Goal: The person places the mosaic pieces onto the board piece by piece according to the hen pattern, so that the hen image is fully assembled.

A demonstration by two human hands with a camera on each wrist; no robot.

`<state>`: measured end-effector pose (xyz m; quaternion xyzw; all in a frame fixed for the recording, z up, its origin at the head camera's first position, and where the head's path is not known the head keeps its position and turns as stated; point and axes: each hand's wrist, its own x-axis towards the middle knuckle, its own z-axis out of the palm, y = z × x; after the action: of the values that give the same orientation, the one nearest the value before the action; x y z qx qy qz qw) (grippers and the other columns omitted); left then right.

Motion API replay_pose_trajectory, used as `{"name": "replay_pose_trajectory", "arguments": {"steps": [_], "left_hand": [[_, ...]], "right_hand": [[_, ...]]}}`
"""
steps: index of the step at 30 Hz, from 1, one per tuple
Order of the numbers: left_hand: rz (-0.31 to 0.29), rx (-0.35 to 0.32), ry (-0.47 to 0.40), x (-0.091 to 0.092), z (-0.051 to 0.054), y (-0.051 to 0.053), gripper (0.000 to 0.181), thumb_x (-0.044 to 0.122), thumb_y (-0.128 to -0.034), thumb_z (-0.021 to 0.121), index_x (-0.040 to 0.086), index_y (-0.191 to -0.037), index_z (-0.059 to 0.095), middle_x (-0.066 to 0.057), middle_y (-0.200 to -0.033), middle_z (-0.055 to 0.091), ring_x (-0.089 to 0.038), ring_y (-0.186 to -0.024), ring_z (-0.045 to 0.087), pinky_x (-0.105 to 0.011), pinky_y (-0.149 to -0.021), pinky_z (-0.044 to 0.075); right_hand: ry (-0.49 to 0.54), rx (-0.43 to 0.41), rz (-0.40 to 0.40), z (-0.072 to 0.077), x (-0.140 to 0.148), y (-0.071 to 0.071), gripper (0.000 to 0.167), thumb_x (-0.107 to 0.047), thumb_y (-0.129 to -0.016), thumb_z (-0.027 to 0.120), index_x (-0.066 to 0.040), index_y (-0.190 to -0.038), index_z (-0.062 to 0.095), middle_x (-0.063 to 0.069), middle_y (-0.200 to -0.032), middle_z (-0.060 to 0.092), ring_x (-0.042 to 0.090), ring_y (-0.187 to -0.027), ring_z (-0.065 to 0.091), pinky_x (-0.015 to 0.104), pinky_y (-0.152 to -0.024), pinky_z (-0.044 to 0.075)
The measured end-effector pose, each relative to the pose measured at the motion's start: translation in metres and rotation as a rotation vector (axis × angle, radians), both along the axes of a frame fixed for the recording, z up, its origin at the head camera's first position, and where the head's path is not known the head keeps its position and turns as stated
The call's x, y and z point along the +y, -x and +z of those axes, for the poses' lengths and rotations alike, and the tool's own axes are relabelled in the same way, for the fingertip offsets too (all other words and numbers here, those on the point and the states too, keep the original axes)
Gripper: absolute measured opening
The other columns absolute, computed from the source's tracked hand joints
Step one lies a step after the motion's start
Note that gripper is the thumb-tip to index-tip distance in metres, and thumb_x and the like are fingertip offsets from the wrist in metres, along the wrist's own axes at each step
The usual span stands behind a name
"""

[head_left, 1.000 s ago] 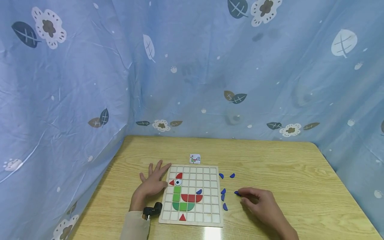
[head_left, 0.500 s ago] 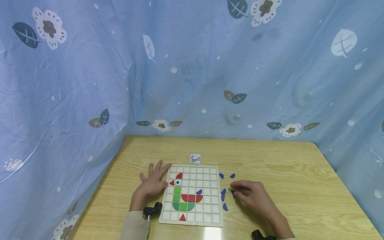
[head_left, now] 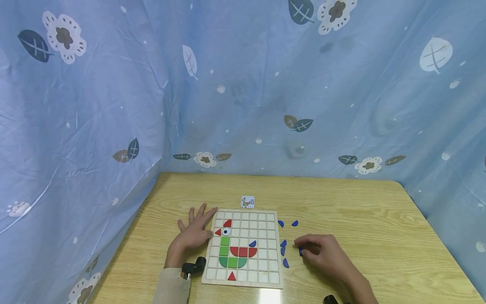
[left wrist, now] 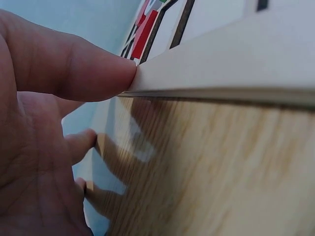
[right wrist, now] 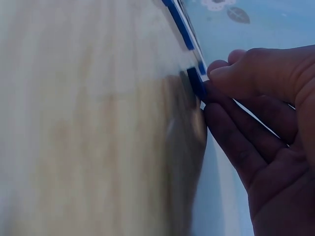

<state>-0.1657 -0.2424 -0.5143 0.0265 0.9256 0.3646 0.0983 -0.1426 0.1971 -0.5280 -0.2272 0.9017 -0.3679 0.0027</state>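
Observation:
My left hand [head_left: 193, 233] rests on the table with its fingers spread, at the left edge of the pale gridded board [head_left: 263, 217]. In the left wrist view its thumb [left wrist: 93, 73] touches the board's side. Right of the board, my right hand [head_left: 322, 251] pinches a blue half-round tile [right wrist: 196, 84] between thumb and fingers, close to the tabletop. The fingers partly hide that tile in the head view. On the board, red, green and blue tiles and a round eye tile [head_left: 226, 232] form a bird-like figure, with a red triangle [head_left: 231, 276] near the bottom.
Several loose blue half-round tiles [head_left: 286, 263] lie between the board and my right hand. Behind the board is a small printed card [head_left: 247, 202] with a gridded picture. A blue patterned curtain [head_left: 247, 105] hangs around the wooden table [head_left: 341, 202].
My right hand first shifted left toward the board with the blue tile, then a little back down, and the tile has turned in its fingers. My left hand has kept its place.

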Motion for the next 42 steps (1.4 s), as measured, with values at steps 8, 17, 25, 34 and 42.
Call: {"name": "replay_pose_trajectory", "arguments": {"steps": [8,17,25,34,42], "left_hand": [[0.008,-0.003,-0.002,0.001,0.002,0.0,0.09,0.006,-0.083,0.066,0.021,-0.17,0.044,-0.023,-0.184,0.01,-0.055,-0.166,-0.016,-0.086,-0.114,-0.024],[0.012,-0.002,0.006,0.001,-0.002,0.001,0.09,0.007,-0.0828,0.066,0.02,-0.169,0.044,-0.022,-0.184,0.011,-0.055,-0.167,-0.014,-0.086,-0.115,-0.023],[0.014,0.001,-0.003,0.001,-0.002,0.001,0.09,0.007,-0.0833,0.066,0.02,-0.169,0.044,-0.023,-0.184,0.012,-0.055,-0.167,-0.014,-0.086,-0.115,-0.023],[0.015,-0.002,-0.003,0.001,-0.001,0.002,0.09,0.007,-0.083,0.066,0.021,-0.169,0.045,-0.022,-0.184,0.011,-0.055,-0.167,-0.015,-0.086,-0.115,-0.023],[0.017,-0.009,0.009,0.001,-0.002,0.002,0.09,0.008,-0.0837,0.066,0.022,-0.17,0.043,-0.021,-0.184,0.011,-0.054,-0.167,-0.015,-0.085,-0.115,-0.023]], "right_hand": [[0.024,0.069,-0.001,0.004,0.008,-0.014,0.035,0.003,-0.087,0.084,-0.022,-0.111,0.085,-0.014,-0.11,0.084,0.004,-0.107,0.077,0.029,-0.093,0.064],[0.031,0.063,0.046,0.002,-0.003,-0.01,0.038,0.002,-0.086,0.084,-0.022,-0.116,0.085,-0.012,-0.113,0.084,0.006,-0.111,0.077,0.028,-0.097,0.063],[0.02,0.101,0.062,0.003,0.004,-0.013,0.035,-0.001,-0.087,0.086,-0.025,-0.111,0.085,-0.015,-0.108,0.083,0.005,-0.107,0.078,0.027,-0.094,0.063],[0.013,0.067,0.022,0.003,0.013,-0.022,0.037,0.002,-0.084,0.085,-0.027,-0.108,0.085,-0.017,-0.108,0.083,-0.001,-0.105,0.075,0.022,-0.092,0.062],[0.012,0.056,0.055,0.009,0.011,-0.021,0.035,0.001,-0.084,0.088,-0.024,-0.109,0.084,-0.012,-0.109,0.084,0.003,-0.104,0.077,0.028,-0.091,0.064]]}}
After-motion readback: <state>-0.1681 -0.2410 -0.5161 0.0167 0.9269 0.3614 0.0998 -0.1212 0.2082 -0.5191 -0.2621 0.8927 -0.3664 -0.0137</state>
